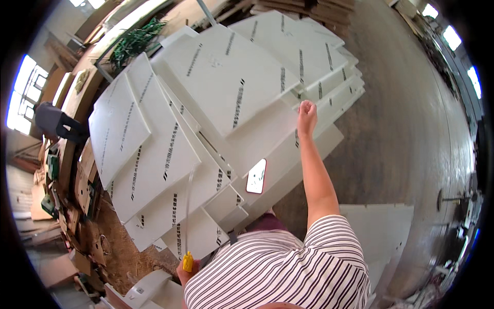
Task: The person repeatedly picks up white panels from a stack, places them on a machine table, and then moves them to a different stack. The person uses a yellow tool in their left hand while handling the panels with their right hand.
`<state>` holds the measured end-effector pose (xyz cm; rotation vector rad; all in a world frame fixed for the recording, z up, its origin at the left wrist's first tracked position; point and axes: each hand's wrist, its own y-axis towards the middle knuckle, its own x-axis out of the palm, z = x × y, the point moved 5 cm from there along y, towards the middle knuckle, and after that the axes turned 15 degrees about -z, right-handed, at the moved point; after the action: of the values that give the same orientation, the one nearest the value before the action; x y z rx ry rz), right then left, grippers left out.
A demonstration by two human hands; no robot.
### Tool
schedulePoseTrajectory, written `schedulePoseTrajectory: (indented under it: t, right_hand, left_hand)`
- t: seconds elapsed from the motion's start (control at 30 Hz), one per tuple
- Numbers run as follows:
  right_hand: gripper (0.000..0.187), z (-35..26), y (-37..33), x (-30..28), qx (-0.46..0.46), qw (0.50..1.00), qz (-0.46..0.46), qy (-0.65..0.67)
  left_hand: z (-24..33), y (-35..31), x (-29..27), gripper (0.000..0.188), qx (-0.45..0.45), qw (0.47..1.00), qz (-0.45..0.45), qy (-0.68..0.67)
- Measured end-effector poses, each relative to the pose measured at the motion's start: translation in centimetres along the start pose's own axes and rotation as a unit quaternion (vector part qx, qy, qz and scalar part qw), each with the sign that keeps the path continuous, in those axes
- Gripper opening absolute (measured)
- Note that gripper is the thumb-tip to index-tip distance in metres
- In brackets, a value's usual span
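My left hand (185, 272) is wrapped round a yellow tape measure (188, 261) at the lower left, beside my body. Its thin blade (189, 211) runs out from the case, away from me, over the stacked white panels. My right arm reaches forward, and my right hand (307, 114) is closed near the right edge of the stack; whatever its fingers hold, if anything, is hidden. Between my arms, a phone (256, 176) with a bright screen and red rim lies on a panel. The white panels (206, 72), printed with dark lettering, overlap in fanned, uneven layers.
A person (59, 123) in dark clothes bends at the far left beside a wooden bench. Green cord (136, 44) lies in a tangle behind the stack. Wood scraps and sawdust (123, 252) cover the left floor. Another white panel (381, 226) lies low at my right.
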<state>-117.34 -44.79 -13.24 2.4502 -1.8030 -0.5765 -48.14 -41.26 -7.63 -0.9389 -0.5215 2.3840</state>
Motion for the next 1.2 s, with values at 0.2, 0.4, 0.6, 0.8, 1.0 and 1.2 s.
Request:
schedulePoseTrajectory:
  t: [0.2, 0.4, 0.6, 0.8, 1.0, 1.2]
  right_hand:
    - [0.024, 3.8, 8.5, 9.5, 0.269, 0.91, -0.197, 0.248]
    - [0.019, 4.8, 7.7, 10.2, 0.201, 0.924, -0.104, 0.308]
    - [0.017, 2.3, 5.9, 3.3, 0.194, 0.852, -0.235, 0.427]
    - [0.029, 0.0, 1.8, -2.6, 0.269, 0.784, -0.288, 0.481]
    - [0.044, -12.6, 0.5, -6.0, 0.079, 0.82, -0.295, 0.484]
    - [0.037, -24.6, -5.2, -4.1, -0.039, 0.856, -0.339, 0.389]
  left_hand:
    - [11.0, 1.2, 0.7, 0.024, 0.053, 0.991, 0.016, 0.124]
    - [10.3, 1.1, 1.1, 0.025, -0.018, 0.992, 0.039, -0.115]
    - [10.5, 0.1, 1.4, 0.025, -0.008, 0.979, 0.046, -0.199]
    - [12.3, 1.1, 2.3, 0.026, -0.008, 0.971, 0.017, -0.24]
    - [16.8, 3.8, 0.6, 0.021, 0.07, 0.933, -0.064, -0.346]
    - [27.3, 6.8, 0.5, 0.023, 0.18, 0.884, -0.145, -0.406]
